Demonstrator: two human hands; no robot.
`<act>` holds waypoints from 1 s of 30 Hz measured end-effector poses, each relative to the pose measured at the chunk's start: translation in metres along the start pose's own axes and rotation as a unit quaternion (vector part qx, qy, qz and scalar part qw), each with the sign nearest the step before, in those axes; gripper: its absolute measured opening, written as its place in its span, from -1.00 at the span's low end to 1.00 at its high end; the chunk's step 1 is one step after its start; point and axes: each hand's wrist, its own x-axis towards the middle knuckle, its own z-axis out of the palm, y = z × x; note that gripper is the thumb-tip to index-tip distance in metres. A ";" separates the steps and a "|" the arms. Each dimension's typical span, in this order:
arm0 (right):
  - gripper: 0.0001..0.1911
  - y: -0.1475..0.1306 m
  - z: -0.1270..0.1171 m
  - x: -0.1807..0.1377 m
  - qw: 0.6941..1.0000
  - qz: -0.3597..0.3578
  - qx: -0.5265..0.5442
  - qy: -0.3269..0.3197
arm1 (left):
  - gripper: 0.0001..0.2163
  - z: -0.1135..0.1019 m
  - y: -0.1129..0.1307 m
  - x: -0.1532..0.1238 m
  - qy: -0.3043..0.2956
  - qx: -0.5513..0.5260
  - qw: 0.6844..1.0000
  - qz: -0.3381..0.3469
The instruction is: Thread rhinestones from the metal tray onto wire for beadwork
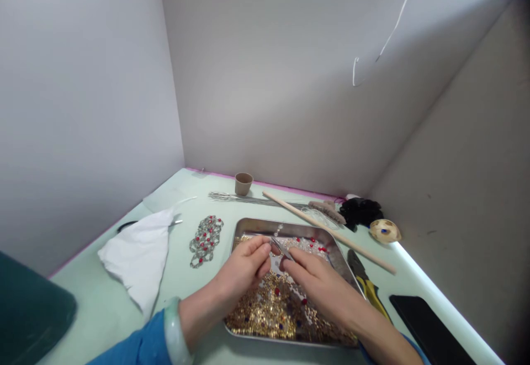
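My left hand (249, 263) is closed in a pinch over a metal tray (248, 224), on something too small to make out. Pointing toward those fingertips are silver tweezers (282, 248), which my right hand (317, 276) grips between thumb and fingers. Both hands nearly meet above the tray's middle. Gold beads (269, 312) fill much of the tray's near part, with a few red and blue ones among them. Clear and red beads (310, 244) lie toward its far right. Left of the tray rests a grey wire piece with red beads (206, 242).
A white cloth (138, 260) lies at left, partly over a dark-handled tool. Behind the tray are a brown cup (243, 184), thin wires (265, 200) and a wooden stick (331, 232). Yellow-black pliers (368, 285), a black phone-like slab (428, 329) and a small bowl (385, 231) stand right.
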 end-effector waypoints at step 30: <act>-0.72 0.001 0.005 0.003 0.994 0.027 -0.084 0.060 | -0.81 0.003 -0.002 0.002 0.005 -0.011 1.000 0.023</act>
